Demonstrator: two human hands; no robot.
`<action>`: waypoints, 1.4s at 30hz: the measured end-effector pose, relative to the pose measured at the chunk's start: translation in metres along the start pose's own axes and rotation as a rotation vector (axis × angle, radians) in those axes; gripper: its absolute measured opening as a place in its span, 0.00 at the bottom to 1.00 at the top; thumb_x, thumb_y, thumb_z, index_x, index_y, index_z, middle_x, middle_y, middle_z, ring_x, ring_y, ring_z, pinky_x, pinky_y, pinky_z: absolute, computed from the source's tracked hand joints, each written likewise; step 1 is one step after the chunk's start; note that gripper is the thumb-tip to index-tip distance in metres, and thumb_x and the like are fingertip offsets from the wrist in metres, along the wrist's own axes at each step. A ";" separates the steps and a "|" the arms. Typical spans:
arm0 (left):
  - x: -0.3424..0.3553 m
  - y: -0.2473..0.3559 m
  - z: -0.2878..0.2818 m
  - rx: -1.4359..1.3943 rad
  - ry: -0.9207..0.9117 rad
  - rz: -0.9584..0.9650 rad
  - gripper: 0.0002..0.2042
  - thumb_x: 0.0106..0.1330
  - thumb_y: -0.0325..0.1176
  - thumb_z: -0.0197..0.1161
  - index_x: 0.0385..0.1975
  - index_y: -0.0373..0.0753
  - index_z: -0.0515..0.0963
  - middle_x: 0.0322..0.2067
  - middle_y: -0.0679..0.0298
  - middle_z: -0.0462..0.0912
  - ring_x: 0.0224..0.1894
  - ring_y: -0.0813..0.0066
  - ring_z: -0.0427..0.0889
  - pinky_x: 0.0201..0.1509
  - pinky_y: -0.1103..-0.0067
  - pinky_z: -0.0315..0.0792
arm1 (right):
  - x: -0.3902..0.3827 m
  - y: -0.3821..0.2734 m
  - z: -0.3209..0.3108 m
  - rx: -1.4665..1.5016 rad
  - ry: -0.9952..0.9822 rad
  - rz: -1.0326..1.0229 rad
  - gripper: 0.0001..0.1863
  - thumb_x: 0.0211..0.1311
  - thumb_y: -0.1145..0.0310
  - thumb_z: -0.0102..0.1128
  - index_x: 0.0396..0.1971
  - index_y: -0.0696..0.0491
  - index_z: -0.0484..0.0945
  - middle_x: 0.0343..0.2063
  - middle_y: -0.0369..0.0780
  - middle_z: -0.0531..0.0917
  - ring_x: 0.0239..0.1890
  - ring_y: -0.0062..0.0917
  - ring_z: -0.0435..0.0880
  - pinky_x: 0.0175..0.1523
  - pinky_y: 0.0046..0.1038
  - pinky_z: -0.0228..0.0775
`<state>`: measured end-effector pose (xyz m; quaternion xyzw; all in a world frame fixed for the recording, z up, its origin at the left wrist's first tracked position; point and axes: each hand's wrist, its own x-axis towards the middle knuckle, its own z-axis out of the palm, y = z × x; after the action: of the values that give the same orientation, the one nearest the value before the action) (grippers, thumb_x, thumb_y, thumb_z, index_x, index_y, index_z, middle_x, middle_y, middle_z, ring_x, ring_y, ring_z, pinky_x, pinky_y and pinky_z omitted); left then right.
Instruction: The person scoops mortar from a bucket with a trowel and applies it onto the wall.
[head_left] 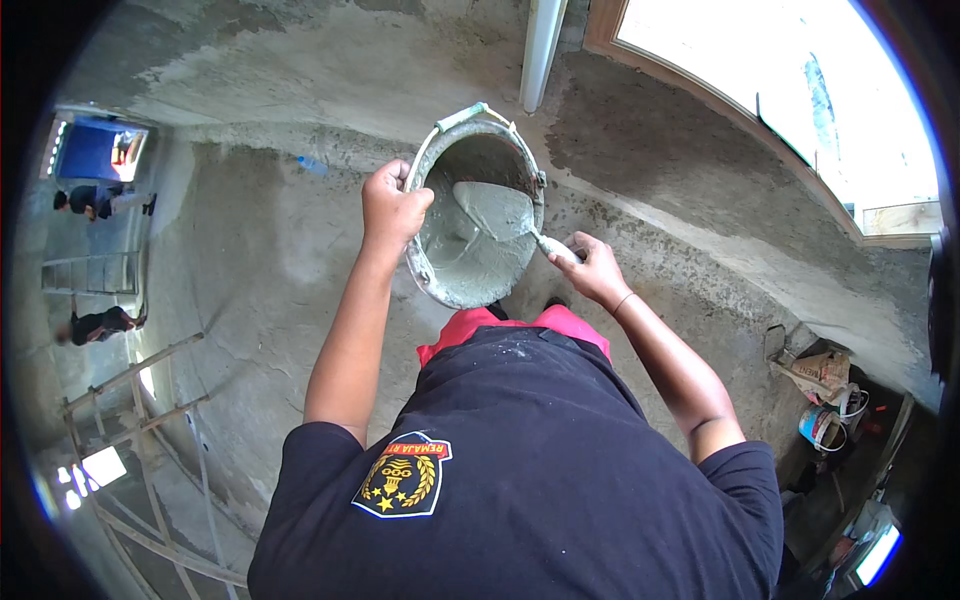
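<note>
My left hand grips the rim of a cement-smeared bucket held up in front of me, its wire handle and grip raised over the top edge. Inside is wet grey mix. My right hand is closed round the handle of a trowel, whose grey-coated blade lies inside the bucket.
Two people are at the far left, near wooden scaffold frames. A plastic bottle lies by the wall base. A framed opening is at upper right; buckets and a sack sit to the right.
</note>
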<state>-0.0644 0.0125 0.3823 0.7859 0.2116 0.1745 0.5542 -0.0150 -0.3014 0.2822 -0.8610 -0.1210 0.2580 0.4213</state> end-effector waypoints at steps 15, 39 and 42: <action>-0.019 -0.014 0.022 -0.048 0.079 -0.111 0.07 0.49 0.17 0.61 0.22 0.36 0.72 0.19 0.71 0.75 0.19 0.87 0.70 0.21 0.80 0.62 | -0.028 0.037 0.011 -0.030 -0.039 -0.059 0.27 0.54 0.53 0.77 0.44 0.59 0.81 0.37 0.54 0.87 0.41 0.47 0.88 0.49 0.42 0.78; -0.011 -0.153 0.090 -0.045 0.143 -0.309 0.07 0.49 0.19 0.62 0.20 0.36 0.69 0.18 0.70 0.72 0.20 0.86 0.68 0.22 0.79 0.61 | 0.032 0.121 0.022 -0.507 -0.003 0.156 0.25 0.63 0.48 0.68 0.51 0.51 0.80 0.35 0.51 0.87 0.40 0.51 0.87 0.44 0.48 0.77; -0.011 -0.181 0.098 -0.016 0.150 -0.288 0.07 0.50 0.19 0.61 0.20 0.36 0.69 0.18 0.70 0.71 0.21 0.86 0.68 0.22 0.79 0.61 | 0.053 0.138 0.028 -0.515 -0.014 0.160 0.24 0.64 0.50 0.67 0.53 0.51 0.79 0.36 0.50 0.88 0.41 0.50 0.87 0.46 0.47 0.78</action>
<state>-0.0490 -0.0174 0.1787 0.7276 0.3615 0.1531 0.5625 0.0128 -0.3448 0.1409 -0.9448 -0.1168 0.2571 0.1659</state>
